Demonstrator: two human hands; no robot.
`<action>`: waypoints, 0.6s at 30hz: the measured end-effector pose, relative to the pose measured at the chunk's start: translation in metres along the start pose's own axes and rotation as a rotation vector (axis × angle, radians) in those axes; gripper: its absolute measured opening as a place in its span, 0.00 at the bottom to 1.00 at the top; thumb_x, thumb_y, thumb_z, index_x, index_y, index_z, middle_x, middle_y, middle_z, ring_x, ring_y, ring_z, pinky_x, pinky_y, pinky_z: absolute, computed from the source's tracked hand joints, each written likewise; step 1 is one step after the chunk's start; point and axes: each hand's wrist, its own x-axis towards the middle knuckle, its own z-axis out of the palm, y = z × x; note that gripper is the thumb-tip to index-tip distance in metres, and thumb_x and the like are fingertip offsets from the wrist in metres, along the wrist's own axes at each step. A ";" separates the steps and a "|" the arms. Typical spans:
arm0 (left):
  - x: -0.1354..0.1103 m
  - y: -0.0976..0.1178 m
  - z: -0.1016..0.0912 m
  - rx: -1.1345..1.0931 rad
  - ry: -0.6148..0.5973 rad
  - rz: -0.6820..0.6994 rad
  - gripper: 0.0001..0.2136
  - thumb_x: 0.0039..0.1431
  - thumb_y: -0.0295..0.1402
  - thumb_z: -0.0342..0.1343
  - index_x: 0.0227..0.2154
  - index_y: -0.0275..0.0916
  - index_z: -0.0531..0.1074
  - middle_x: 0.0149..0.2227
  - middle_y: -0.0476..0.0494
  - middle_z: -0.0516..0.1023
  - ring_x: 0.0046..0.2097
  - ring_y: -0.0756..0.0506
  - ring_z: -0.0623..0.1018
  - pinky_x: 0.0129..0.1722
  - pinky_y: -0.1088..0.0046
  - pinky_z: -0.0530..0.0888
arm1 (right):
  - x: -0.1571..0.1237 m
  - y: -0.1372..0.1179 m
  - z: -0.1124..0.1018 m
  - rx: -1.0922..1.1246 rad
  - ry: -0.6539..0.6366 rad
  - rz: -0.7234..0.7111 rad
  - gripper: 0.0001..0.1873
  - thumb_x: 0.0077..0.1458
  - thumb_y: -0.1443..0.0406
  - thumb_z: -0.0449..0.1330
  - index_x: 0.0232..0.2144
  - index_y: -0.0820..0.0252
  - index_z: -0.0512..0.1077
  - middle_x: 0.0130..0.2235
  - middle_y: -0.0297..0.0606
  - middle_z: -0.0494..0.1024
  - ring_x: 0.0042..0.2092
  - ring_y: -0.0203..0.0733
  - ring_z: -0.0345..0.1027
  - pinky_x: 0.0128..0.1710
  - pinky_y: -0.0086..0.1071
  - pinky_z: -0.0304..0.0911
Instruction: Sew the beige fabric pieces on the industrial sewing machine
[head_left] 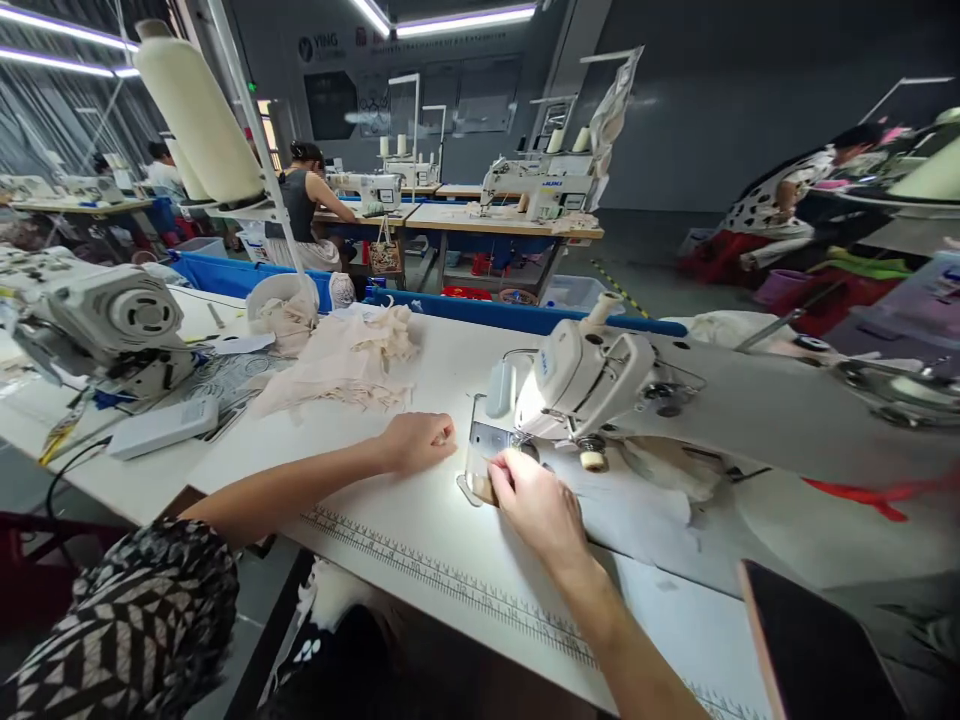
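Head view, sewing machine (577, 385) beyond right hand (541, 505), left hand (416, 443) curled, both grasps unclear

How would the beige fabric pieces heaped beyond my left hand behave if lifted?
The beige fabric pieces look floppy, since their edges crumple. They're probably light: the material appears thin. Being loosely heaped, they may slide apart.
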 end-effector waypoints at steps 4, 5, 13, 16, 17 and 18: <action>0.007 -0.033 -0.031 0.131 0.125 0.086 0.08 0.68 0.32 0.52 0.42 0.39 0.76 0.41 0.44 0.82 0.40 0.45 0.79 0.37 0.72 0.70 | -0.006 -0.003 0.006 -0.139 0.066 -0.049 0.13 0.67 0.63 0.51 0.33 0.54 0.73 0.36 0.42 0.80 0.28 0.42 0.70 0.26 0.35 0.51; 0.011 -0.043 -0.040 0.185 0.186 0.100 0.08 0.68 0.30 0.51 0.40 0.39 0.76 0.44 0.42 0.82 0.43 0.43 0.79 0.39 0.71 0.71 | -0.008 -0.002 0.006 -0.143 0.076 -0.051 0.14 0.68 0.62 0.50 0.33 0.53 0.73 0.36 0.43 0.80 0.29 0.44 0.71 0.26 0.36 0.52; 0.033 -0.095 -0.073 0.407 0.215 0.166 0.03 0.58 0.29 0.56 0.30 0.39 0.74 0.38 0.38 0.79 0.49 0.36 0.76 0.46 0.65 0.74 | -0.012 0.009 0.006 -0.054 0.105 -0.036 0.17 0.69 0.60 0.46 0.39 0.53 0.75 0.39 0.47 0.80 0.35 0.50 0.75 0.31 0.40 0.64; 0.030 -0.095 -0.074 0.322 0.280 0.242 0.03 0.57 0.29 0.53 0.28 0.40 0.69 0.34 0.40 0.77 0.45 0.39 0.76 0.48 0.65 0.73 | -0.017 0.018 0.002 -0.043 0.141 -0.052 0.19 0.70 0.59 0.45 0.40 0.53 0.76 0.40 0.46 0.80 0.36 0.49 0.75 0.33 0.41 0.67; 0.028 -0.094 -0.076 0.269 0.291 0.269 0.03 0.56 0.29 0.52 0.28 0.40 0.67 0.34 0.41 0.76 0.44 0.41 0.76 0.48 0.65 0.73 | -0.019 0.021 0.000 -0.044 0.148 -0.062 0.19 0.70 0.59 0.45 0.42 0.53 0.76 0.40 0.46 0.80 0.36 0.49 0.75 0.33 0.41 0.67; 0.026 -0.093 -0.077 0.206 0.287 0.292 0.02 0.56 0.30 0.52 0.28 0.40 0.66 0.34 0.42 0.75 0.42 0.42 0.75 0.46 0.67 0.72 | -0.021 0.023 -0.003 -0.041 0.151 -0.080 0.19 0.70 0.59 0.46 0.43 0.53 0.76 0.41 0.46 0.80 0.36 0.49 0.76 0.34 0.42 0.68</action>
